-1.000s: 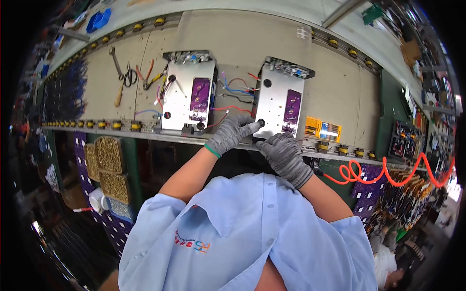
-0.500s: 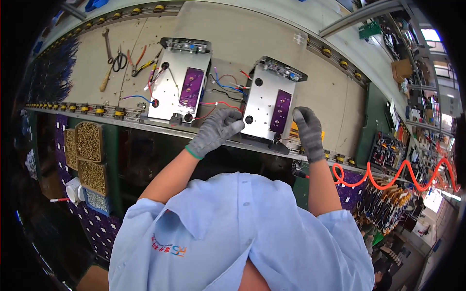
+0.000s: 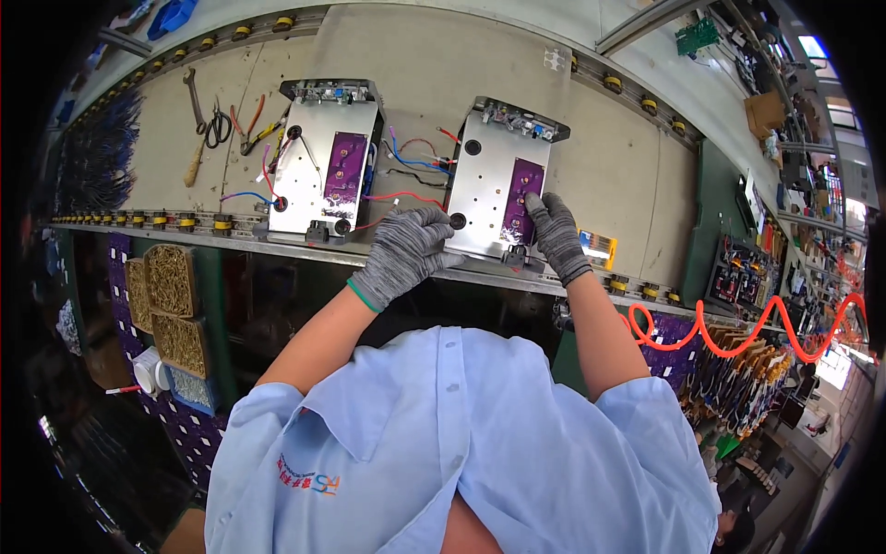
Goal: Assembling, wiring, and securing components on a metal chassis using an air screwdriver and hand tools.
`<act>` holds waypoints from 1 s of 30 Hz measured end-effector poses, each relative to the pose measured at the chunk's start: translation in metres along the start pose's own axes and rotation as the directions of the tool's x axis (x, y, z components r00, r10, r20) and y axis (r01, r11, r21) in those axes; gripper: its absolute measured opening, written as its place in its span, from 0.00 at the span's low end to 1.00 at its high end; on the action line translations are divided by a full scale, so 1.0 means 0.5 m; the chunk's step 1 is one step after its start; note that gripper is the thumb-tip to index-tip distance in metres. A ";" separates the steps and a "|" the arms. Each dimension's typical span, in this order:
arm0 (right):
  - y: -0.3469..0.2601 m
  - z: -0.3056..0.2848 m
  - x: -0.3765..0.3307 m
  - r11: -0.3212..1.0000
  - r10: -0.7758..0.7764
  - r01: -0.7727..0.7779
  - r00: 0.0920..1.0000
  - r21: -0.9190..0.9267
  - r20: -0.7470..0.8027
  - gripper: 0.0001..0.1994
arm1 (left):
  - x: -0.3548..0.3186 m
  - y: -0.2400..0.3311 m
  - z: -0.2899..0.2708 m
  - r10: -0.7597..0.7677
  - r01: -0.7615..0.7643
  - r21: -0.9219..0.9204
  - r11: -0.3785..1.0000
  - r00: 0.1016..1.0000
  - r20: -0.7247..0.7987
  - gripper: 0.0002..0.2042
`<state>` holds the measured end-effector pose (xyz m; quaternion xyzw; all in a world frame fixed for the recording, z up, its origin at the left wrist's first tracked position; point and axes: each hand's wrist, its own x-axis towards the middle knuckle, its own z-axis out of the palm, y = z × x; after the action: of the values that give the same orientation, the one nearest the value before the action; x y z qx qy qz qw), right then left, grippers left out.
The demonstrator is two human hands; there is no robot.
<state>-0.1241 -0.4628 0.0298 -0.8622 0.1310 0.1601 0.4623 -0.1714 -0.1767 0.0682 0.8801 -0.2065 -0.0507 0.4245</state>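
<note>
Resting both gloved hands at the near end of a silver metal unit [image 3: 482, 180] on the workbench [image 3: 618, 157].
The unit lies to the right of a similar one [image 3: 307, 171], its top panel bright and dotted with small holes; two round black fittings [image 3: 472, 147] sit toward its left side, and a purple circuit board [image 3: 524, 185] with metal studs runs along its right. A dark end plate [image 3: 517, 118] bearing small components closes the far end, while red, blue and black wires [image 3: 426, 167] lie by its left edge. The left hand [image 3: 406, 254], fingers curled, is at the near left corner; the right hand [image 3: 557, 238] has thumb and fingers close together at the board's near right edge. Whether either pinches anything, I cannot tell.
</note>
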 end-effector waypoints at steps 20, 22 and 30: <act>-0.182 -0.006 -0.158 0.404 -0.675 0.824 0.562 -0.398 0.479 0.23 | -0.044 -0.005 0.024 -0.079 0.082 -0.068 0.994 0.996 0.033 0.20; -0.193 0.034 -0.154 0.404 -0.522 0.770 0.637 -0.493 0.567 0.21 | -0.059 -0.016 0.025 -0.012 0.006 -0.206 0.978 1.000 -0.028 0.20; -0.161 0.021 -0.107 0.412 -0.248 0.719 0.680 -0.560 0.690 0.13 | -0.003 -0.133 0.104 -0.487 0.433 -0.888 -0.153 0.749 0.449 0.19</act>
<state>-0.1447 -0.4065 0.1064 -0.8943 -0.3492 0.2723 0.0642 -0.1651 -0.1768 -0.0162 0.3612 0.2193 -0.3044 0.8537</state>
